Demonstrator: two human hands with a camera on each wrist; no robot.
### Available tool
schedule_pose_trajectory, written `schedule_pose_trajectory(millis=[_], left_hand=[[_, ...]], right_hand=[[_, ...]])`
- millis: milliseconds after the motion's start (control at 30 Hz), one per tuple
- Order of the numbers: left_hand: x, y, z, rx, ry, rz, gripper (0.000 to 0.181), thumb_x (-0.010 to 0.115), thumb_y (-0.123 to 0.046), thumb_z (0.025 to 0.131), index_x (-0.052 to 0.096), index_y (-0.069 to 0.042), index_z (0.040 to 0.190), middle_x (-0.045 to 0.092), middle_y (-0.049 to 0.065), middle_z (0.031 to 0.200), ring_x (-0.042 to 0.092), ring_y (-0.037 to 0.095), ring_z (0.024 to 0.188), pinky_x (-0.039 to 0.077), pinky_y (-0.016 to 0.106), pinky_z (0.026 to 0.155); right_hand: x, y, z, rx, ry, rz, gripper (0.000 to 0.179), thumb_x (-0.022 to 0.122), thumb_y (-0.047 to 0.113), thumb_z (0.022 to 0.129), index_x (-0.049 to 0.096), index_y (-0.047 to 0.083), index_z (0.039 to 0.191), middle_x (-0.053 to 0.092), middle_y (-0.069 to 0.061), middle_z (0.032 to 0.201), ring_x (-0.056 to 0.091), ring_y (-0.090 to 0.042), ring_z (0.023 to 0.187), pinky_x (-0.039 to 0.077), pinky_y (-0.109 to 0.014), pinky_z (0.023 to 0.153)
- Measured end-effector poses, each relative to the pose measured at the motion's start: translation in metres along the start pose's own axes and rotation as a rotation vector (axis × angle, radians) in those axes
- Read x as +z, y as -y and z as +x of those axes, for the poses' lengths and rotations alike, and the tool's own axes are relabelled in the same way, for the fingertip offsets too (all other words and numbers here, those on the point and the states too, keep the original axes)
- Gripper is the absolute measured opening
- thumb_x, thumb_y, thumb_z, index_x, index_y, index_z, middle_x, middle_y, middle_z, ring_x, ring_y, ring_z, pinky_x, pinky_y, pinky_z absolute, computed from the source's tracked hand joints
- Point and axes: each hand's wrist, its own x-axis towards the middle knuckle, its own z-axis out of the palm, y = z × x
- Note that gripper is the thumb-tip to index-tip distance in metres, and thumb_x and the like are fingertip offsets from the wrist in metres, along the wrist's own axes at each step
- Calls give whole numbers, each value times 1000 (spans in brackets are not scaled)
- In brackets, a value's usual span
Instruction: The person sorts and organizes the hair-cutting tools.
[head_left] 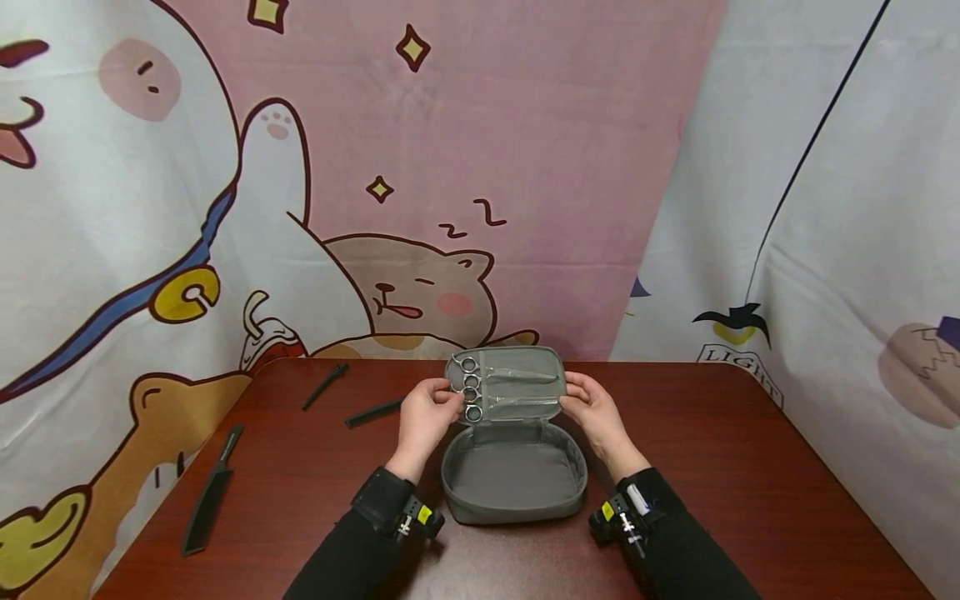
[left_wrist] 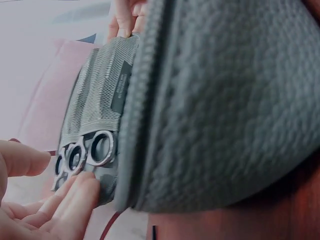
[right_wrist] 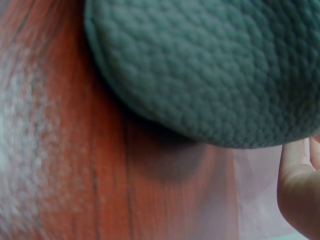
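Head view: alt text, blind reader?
Left hand and right hand touch either side of the raised lid of an open grey case; ring-handled tools sit in the lid. Three dark items lie left on the brown table.

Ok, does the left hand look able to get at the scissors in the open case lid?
Most likely yes. The left hand is at the lid's edge, right by the scissors' finger rings, which stick out of the pockets, largely uncovered.

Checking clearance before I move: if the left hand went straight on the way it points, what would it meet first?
Most likely the open lid: the left hand is at its left edge, beside the metal rings; exact contact is hard to judge.
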Motion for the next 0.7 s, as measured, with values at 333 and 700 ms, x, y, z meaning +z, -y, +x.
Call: schedule_pose_trajectory(millis=[333, 700], left_hand=[[-17, 0, -14, 95, 56, 233, 47, 78, -21, 86, 61, 2, 123, 70, 12, 101, 68, 27, 90, 55, 42, 74], [-19, 1, -30, 135, 174, 540, 53, 83, -29, 79, 64, -1, 120, 68, 13, 106, 65, 30, 92, 53, 45, 71]], right_hand=[[-1, -1, 0, -33, 2, -11, 44, 56, -14, 92, 45, -15, 134, 64, -5, 101, 63, -6, 87, 53, -20, 78], [0, -1, 0, -1, -9, -26, 43, 56, -13, 93, 47, -13, 135, 64, -10, 103, 63, -6, 87, 52, -20, 79]])
